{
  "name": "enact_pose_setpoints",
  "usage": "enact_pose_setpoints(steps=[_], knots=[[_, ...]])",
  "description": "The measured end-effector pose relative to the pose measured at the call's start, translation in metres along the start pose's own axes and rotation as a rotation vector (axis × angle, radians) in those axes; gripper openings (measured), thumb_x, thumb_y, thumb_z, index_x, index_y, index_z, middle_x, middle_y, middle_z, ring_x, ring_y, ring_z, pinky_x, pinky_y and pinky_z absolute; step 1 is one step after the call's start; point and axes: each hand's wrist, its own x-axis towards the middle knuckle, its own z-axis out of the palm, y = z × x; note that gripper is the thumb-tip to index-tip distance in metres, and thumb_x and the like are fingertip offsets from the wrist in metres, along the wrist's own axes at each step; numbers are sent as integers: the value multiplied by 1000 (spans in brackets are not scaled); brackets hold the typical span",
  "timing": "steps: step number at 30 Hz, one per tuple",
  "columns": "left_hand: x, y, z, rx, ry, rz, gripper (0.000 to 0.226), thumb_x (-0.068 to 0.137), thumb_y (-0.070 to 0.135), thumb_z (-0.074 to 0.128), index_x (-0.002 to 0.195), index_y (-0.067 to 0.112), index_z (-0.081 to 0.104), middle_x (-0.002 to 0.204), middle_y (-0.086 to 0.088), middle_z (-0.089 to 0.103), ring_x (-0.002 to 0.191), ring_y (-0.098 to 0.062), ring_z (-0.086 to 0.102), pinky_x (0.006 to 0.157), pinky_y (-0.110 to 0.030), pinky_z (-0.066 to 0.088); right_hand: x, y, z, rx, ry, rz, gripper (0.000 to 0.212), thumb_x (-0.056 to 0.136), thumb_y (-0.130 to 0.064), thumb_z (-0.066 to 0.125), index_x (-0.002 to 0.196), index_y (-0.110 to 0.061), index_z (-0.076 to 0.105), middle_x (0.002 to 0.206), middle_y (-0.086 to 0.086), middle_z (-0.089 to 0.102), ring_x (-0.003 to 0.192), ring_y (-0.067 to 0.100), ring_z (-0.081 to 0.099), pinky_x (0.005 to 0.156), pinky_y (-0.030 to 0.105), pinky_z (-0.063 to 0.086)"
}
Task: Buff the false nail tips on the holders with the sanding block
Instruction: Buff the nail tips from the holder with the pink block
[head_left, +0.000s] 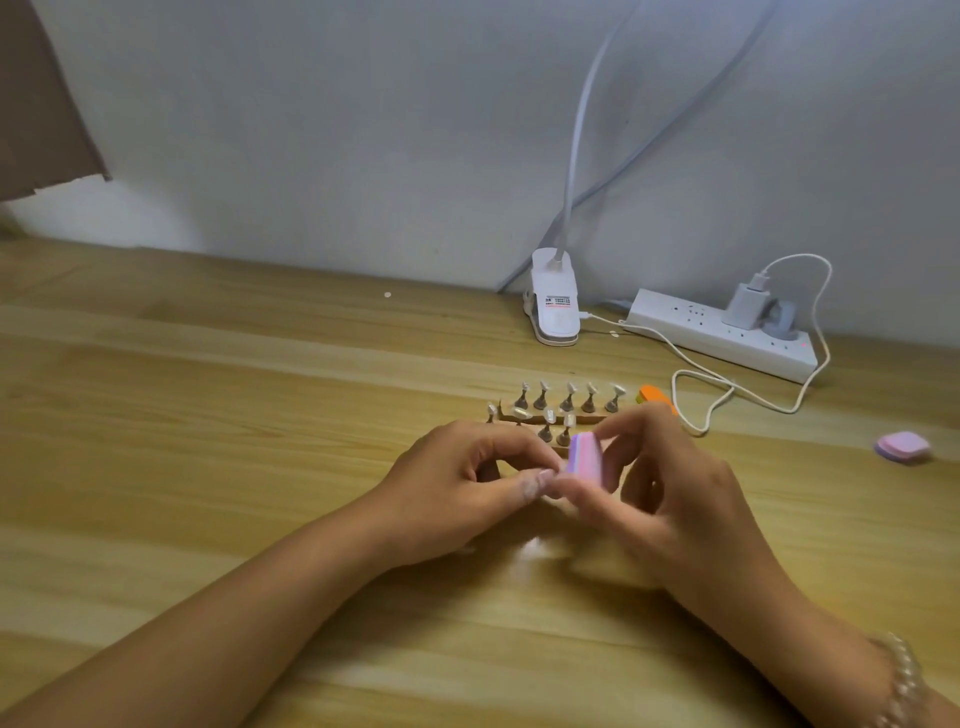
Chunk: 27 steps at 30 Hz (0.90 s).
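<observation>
A pink and purple sanding block (586, 457) is gripped by my right hand (670, 493) between thumb and fingers. My left hand (467, 483) pinches a small holder with a false nail tip (545, 480) right against the block's lower left side; the holder itself is mostly hidden by my fingers. Just behind my hands lie two wooden strips (561, 415) bearing several metal holders with pale nail tips (566, 397), all standing upright.
An orange block (655, 396) lies right of the strips. Another pink and purple block (903, 447) sits far right. A white clip lamp base (555, 306), a power strip (722, 335) and a looping white cable (727, 387) lie by the wall on the wooden table (208, 415).
</observation>
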Motion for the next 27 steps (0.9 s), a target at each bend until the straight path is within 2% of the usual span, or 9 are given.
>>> enact_pose_setpoints(steps=[4, 9, 12, 15, 17, 20, 22, 24, 27], knots=[[-1, 0, 0, -119, 9, -35, 12, 96, 23, 62, 100, 22, 74, 96, 11, 76, 72, -34, 64, 54, -27, 48, 4, 4, -8, 163, 155, 138, 44, 71, -52, 71, 101, -26, 51, 83, -8, 64, 50, 14, 54, 46, 25, 44], [0, 0, 1, -118, 11, -35, 16, 91, 26, 61, 97, 21, 74, 84, -3, 72, 60, -18, 58, 52, -43, 50, -3, -5, 2, -28, -68, -51, 44, 76, -55, 74, 103, -30, 51, 76, -11, 61, 46, 15, 52, 42, 27, 40], [0, 1, 1, -117, 24, -35, 15, 90, 29, 61, 94, 24, 75, 81, 4, 71, 56, -15, 57, 51, -42, 51, -1, -3, -1, -48, -8, 6, 47, 72, -62, 69, 96, -27, 48, 73, -14, 62, 47, 13, 52, 44, 29, 40], [-1, 3, 1, -116, 17, -40, 15, 91, 29, 61, 95, 22, 74, 80, 3, 70, 55, -14, 56, 49, -47, 51, -6, -4, 4, -146, -69, -79, 51, 73, -66, 67, 96, -29, 41, 72, -22, 56, 46, 7, 49, 42, 26, 40], [-1, 3, 1, -118, 23, -44, 16, 91, 28, 61, 96, 21, 74, 78, 6, 70, 56, -14, 57, 49, -44, 50, -4, -4, 3, -82, -74, -35, 52, 72, -66, 69, 95, -27, 43, 70, -19, 58, 45, 8, 50, 42, 24, 38], [-1, 2, 2, -160, 21, -44, 16, 95, 26, 60, 100, 18, 72, 91, 11, 75, 77, -21, 71, 53, -32, 50, 3, 2, -5, 125, 75, 136, 49, 67, -59, 69, 96, -25, 49, 74, -4, 65, 44, 13, 53, 42, 23, 40], [-1, 2, 1, -155, 17, -46, 18, 96, 28, 57, 101, 17, 71, 97, 10, 76, 86, -25, 73, 56, -31, 51, 3, 1, -6, 148, 108, 125, 46, 70, -54, 70, 101, -26, 50, 78, -4, 65, 44, 14, 54, 41, 23, 41], [0, 1, 1, -111, 12, -22, 20, 95, 30, 56, 101, 18, 70, 88, 9, 74, 70, -13, 67, 57, -29, 49, -1, -3, -2, 67, 10, 11, 42, 78, -51, 72, 106, -27, 51, 78, -7, 64, 44, 15, 53, 40, 22, 39], [1, -1, 1, -46, 3, -17, 16, 95, 32, 54, 97, 28, 69, 80, 3, 68, 59, -14, 57, 59, -32, 49, -3, -5, 1, -10, -85, -33, 44, 77, -53, 72, 107, -27, 52, 77, -12, 62, 46, 15, 53, 43, 24, 39]])
